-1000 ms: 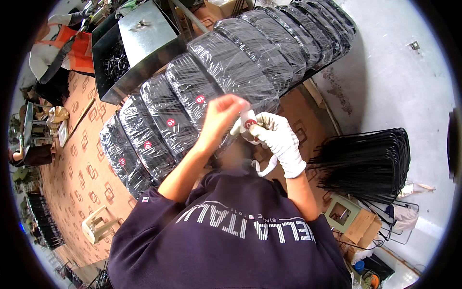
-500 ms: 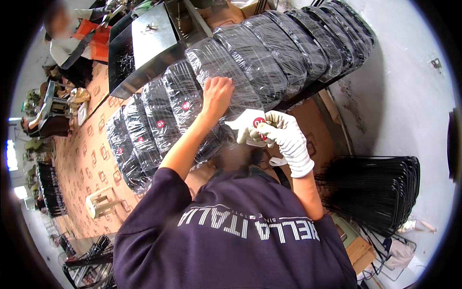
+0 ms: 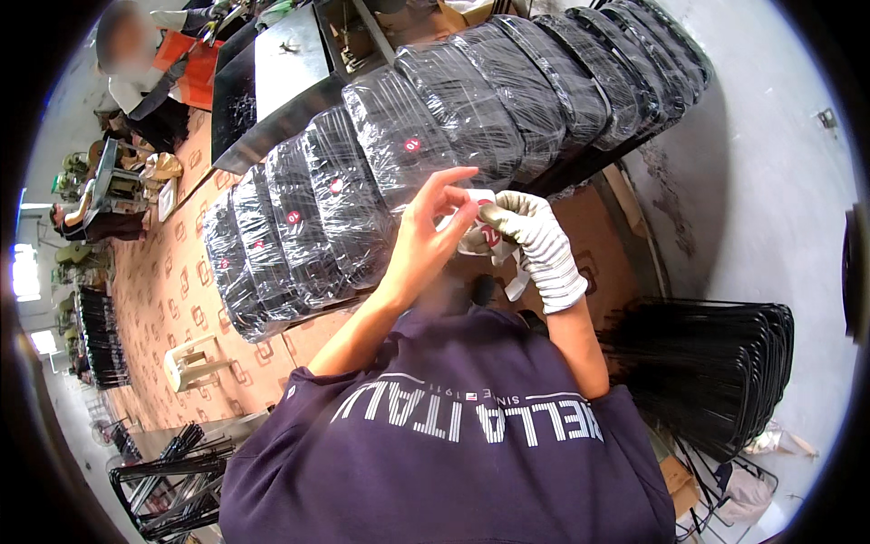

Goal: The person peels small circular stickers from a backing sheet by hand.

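My right hand (image 3: pixel 539 245), in a white knitted glove, is closed on a strip of white backing paper with round red stickers (image 3: pixel 490 237). Its loose white tail (image 3: pixel 518 286) dangles below the glove. My bare left hand (image 3: pixel 426 231) is beside the strip, index finger stretched out and thumb apart from it, the thumb tip close to the strip's edge. Whether the thumb touches the paper is hard to tell. Just beyond my hands is a row of black bundles (image 3: pixel 458 104) wrapped in clear film. Several carry a round red sticker, including one (image 3: pixel 412 145) on the bundle ahead of my left hand.
A dark metal bin with a light top (image 3: pixel 290 63) stands beyond the row. Black bent-wire frames (image 3: pixel 716 372) are stacked at the right by the wall. A pale stool (image 3: pixel 192 363) is on the patterned floor at left. Another person (image 3: pixel 145 86) is at the far left.
My left hand has come off the wrapped bundle and back to the sticker strip. A red sticker now shows on the bundle where that hand was pressing. The view has shifted slightly.
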Demonstrator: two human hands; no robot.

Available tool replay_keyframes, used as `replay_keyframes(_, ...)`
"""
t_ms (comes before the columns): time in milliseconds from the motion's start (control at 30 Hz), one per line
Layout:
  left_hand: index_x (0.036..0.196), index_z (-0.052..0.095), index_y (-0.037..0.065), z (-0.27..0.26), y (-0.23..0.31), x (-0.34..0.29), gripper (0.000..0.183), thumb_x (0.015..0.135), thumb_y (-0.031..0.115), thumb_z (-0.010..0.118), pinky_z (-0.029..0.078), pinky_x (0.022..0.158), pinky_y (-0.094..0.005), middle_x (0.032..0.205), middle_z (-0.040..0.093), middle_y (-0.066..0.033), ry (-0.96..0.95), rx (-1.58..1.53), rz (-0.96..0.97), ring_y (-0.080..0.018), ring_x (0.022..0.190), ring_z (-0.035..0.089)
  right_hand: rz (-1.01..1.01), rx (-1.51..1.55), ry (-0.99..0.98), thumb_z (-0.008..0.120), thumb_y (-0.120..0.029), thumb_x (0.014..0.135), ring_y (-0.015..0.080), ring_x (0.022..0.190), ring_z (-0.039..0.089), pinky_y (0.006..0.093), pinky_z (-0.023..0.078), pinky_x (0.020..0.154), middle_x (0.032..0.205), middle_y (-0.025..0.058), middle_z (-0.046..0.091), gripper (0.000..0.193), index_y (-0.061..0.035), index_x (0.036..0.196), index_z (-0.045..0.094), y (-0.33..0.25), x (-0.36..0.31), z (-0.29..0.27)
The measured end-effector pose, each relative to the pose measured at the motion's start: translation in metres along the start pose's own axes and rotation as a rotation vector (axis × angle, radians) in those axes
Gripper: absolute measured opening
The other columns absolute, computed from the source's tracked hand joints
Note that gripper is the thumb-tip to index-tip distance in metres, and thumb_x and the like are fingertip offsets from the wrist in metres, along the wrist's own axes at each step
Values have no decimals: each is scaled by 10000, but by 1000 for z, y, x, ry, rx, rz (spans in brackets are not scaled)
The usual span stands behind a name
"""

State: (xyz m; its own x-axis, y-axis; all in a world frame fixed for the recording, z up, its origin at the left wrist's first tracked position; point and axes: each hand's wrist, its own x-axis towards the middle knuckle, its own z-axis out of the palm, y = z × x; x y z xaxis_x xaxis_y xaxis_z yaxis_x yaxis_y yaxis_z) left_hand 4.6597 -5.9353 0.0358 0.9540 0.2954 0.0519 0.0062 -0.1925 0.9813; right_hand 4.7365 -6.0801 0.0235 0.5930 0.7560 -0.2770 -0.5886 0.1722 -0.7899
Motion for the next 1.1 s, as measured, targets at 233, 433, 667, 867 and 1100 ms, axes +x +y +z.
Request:
replay_keyframes(233,999,615,-27,18,3,14,172,840,0,558,474,723,-208,860,647,-68,129,-323,-29,-83,762,591,-77,-8,109,650,-141,820,66,618,600,172,439,523,760,72,674,140,-17,874,613,13,-19,2)
replay_keyframes(433,1003,669,71,26,10,16,205,844,163,578,366,939,-341,1090,568,-116,-112,375,302,-228,1077,501,-143,169,224,619,-56,827,100,635,619,194,479,571,743,73,656,65,-2,863,611,4,-28,-11)
replay_keyframes(667,933,672,-5,36,1,49,161,817,90,615,437,744,-245,839,641,-82,-154,155,101,-127,806,587,-135,-76,296,607,-65,845,80,642,609,195,479,589,751,46,651,63,-11,878,609,-17,-7,-27)
replay_keyframes(867,886,677,-17,39,-36,91,171,814,127,619,457,661,-247,772,648,-69,-76,-133,-178,-111,730,595,24,-214,190,583,-83,854,73,689,608,196,478,625,776,41,651,97,-6,907,613,-43,39,-53)
replay_keyframes(1100,821,633,-11,22,-54,168,106,842,87,598,450,696,-247,777,644,-54,343,-258,-223,-114,738,586,219,-271,83,583,-72,837,89,657,615,193,478,594,764,67,648,118,27,894,612,-85,92,-89)
